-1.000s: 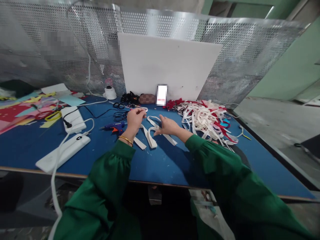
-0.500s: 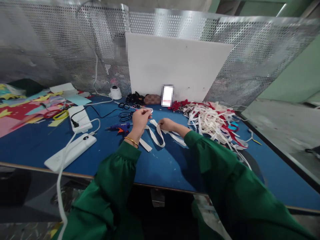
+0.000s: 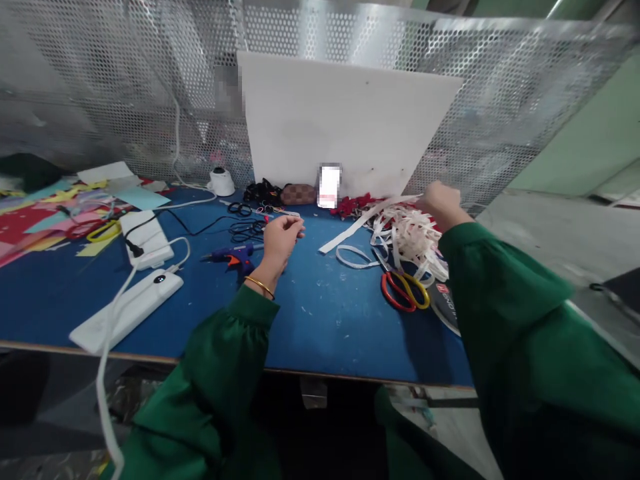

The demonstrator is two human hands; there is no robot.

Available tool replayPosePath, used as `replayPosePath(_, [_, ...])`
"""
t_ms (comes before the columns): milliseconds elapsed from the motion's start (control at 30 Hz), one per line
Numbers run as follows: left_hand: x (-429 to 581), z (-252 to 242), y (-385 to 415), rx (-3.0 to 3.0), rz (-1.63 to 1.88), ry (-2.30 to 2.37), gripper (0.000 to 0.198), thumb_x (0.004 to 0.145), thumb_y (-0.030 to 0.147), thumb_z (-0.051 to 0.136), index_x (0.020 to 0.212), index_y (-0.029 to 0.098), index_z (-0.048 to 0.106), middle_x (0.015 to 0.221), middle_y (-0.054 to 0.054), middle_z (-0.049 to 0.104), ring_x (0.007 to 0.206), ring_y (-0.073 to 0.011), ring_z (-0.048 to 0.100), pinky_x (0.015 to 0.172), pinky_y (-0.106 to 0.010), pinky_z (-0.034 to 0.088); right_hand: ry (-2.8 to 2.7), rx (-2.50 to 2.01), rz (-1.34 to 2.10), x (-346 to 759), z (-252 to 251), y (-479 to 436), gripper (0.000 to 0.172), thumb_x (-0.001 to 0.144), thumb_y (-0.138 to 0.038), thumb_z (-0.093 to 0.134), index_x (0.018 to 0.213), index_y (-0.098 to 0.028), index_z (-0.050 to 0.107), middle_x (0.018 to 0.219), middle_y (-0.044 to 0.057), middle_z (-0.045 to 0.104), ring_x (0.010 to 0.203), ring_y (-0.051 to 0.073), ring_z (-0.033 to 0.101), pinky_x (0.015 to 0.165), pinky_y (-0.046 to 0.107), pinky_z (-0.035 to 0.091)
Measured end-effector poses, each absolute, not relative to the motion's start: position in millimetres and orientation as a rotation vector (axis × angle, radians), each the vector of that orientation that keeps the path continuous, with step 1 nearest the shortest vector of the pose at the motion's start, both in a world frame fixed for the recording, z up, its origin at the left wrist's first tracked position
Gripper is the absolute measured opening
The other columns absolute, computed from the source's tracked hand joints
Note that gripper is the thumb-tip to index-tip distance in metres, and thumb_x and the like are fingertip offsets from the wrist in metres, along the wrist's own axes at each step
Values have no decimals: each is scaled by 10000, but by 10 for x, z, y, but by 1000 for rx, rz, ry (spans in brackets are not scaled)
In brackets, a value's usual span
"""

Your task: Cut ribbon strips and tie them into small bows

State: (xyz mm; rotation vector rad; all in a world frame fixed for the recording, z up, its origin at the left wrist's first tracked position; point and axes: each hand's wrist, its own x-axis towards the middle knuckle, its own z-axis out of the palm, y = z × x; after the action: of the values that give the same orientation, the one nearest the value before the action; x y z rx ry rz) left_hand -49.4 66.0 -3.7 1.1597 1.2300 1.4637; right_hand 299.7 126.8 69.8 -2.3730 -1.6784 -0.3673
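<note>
My right hand is raised over the pile of white and red ribbon strips at the right. Its fingers are closed on a long white strip that slants down to the blue table. A white ribbon loop lies just below that strip. My left hand hovers near the table's middle with its fingertips pinched together on something small that I cannot make out. A blue glue gun lies just left of that hand.
Red and yellow scissors lie by the ribbon pile. Two white power strips with cables sit at the left, with coloured paper beyond. Black hair ties, a brown pouch and a white board stand before the perforated metal screen.
My right hand has lifted off the looped strips in the middle and swung right and up to the pile, pulling a long strip. The scissors have come into sight. My left hand stays pinched.
</note>
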Motion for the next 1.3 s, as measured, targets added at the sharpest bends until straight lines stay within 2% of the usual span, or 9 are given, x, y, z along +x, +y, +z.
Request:
replayPosePath(133, [-451, -129, 672, 1225, 1414, 1230, 42, 756, 199, 733, 748, 167, 706, 699, -40, 699, 568, -117, 629, 556, -218, 432, -1851, -2378, -277, 2802, 379, 927, 316, 890, -284, 597, 1058, -43, 714, 1133, 285, 666, 1062, 281, 638, 765, 345, 388])
replayPosePath(233, [-368, -233, 643, 1311, 1371, 1242, 24, 766, 197, 705, 755, 177, 712, 714, -37, 708, 596, -130, 649, 592, -227, 454, -2070, -2402, -44, 2618, 153, 518, 326, 848, -475, 630, 920, -177, 740, 956, 148, 731, 921, 273, 676, 718, 333, 424])
replayPosePath(367, [-172, -372, 516, 1420, 1329, 1238, 54, 773, 176, 674, 768, 200, 722, 708, -23, 711, 604, -144, 654, 618, -239, 463, -2317, -2404, 94, 2461, -155, -132, 308, 830, -429, 626, 962, -160, 696, 948, 183, 721, 884, 310, 693, 694, 357, 450])
replayPosePath(433, [-80, -427, 440, 1477, 1311, 1226, 68, 772, 170, 675, 779, 214, 727, 726, -19, 717, 616, -149, 653, 630, -243, 464, -2180, -2425, 45, 2408, -277, -353, 286, 889, -351, 523, 1025, -136, 655, 980, 206, 708, 899, 319, 698, 686, 361, 454])
replayPosePath(533, [3, -494, 361, 1540, 1284, 1218, 80, 757, 162, 692, 771, 232, 729, 721, -14, 713, 633, -157, 643, 641, -244, 462, -1959, -2442, -70, 2381, -376, -463, 381, 892, -400, 508, 1118, -102, 580, 1125, 252, 653, 934, 337, 691, 699, 371, 461])
replayPosePath(867, [60, -604, 316, 1767, 1094, 1368, 141, 840, 220, 609, 893, 214, 740, 853, -39, 759, 758, -167, 686, 727, -261, 509, -1807, -2136, 118, 2530, -465, -575, 603, 729, -226, 621, 1305, -118, 478, 1180, 190, 649, 1039, 291, 648, 817, 336, 487])
replayPosePath(1000, [24, -618, 285, 1807, 1060, 1350, 171, 860, 253, 593, 929, 223, 746, 857, -41, 761, 761, -170, 690, 709, -259, 508, -1547, -1959, 149, 2703, -380, -1006, 640, 755, -313, 623, 1353, -168, 444, 1102, 114, 652, 861, 219, 669, 774, 325, 521])
replayPosePath(1100, [-7, -623, 277, 1808, 1037, 1346, 188, 869, 274, 581, 939, 216, 745, 851, -45, 760, 741, -169, 692, 682, -253, 500, -1361, -2127, -13, 2909, -342, -1227, 600, 770, -362, 627, 1324, -186, 477, 1116, 119, 664, 916, 247, 670, 777, 342, 515])
replayPosePath(1300, [-12, -634, 298, 1777, 1023, 1320, 181, 836, 247, 577, 909, 207, 738, 789, -29, 750, 655, -155, 684, 652, -250, 497, -1213, -2607, -185, 3190, -441, -1257, 528, 860, -359, 548, 1308, -83, 507, 1070, 211, 676, 905, 308, 672, 714, 363, 476])
